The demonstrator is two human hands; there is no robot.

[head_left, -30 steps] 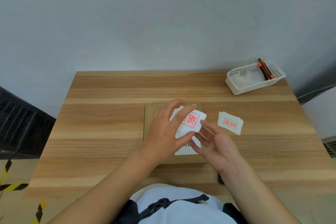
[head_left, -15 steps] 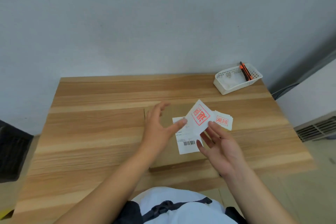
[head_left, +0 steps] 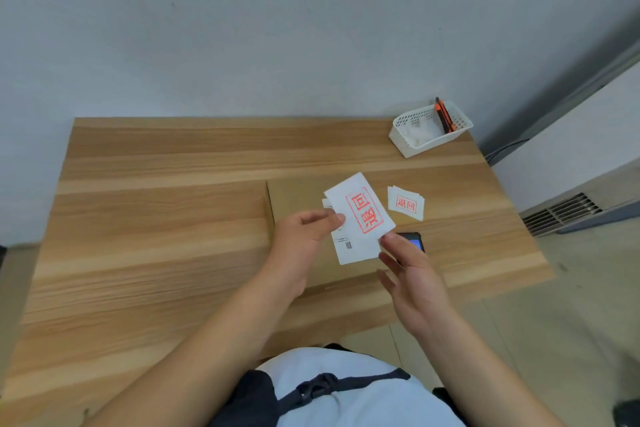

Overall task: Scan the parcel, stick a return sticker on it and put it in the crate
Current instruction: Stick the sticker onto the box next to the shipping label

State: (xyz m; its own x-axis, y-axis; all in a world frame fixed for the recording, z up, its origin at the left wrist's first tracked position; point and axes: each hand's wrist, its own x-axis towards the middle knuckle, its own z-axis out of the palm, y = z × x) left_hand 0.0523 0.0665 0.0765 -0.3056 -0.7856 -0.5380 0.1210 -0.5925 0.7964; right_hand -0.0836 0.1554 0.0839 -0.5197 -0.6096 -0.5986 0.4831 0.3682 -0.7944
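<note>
A flat brown cardboard parcel [head_left: 298, 196] lies on the wooden table [head_left: 156, 218], with a white shipping label [head_left: 356, 250] on its top. I hold a white return sticker [head_left: 360, 208] with red characters above that label. My left hand [head_left: 304, 239] pinches its left edge. My right hand [head_left: 412, 274] touches its lower right corner with the fingertips. A small stack of more return stickers [head_left: 406, 203] lies on the table to the right of the parcel. No crate is in view.
A dark handheld scanner [head_left: 414, 240] with a blue screen lies on the table behind my right hand. A white perforated basket [head_left: 429, 130] with an orange-black cutter stands at the back right corner. A grey wall rises behind the table; a floor vent is at right.
The sticker has turned and now faces up, held flat over the label. My left hand closed onto its edge. The head camera swung right, bringing the scanner into view.
</note>
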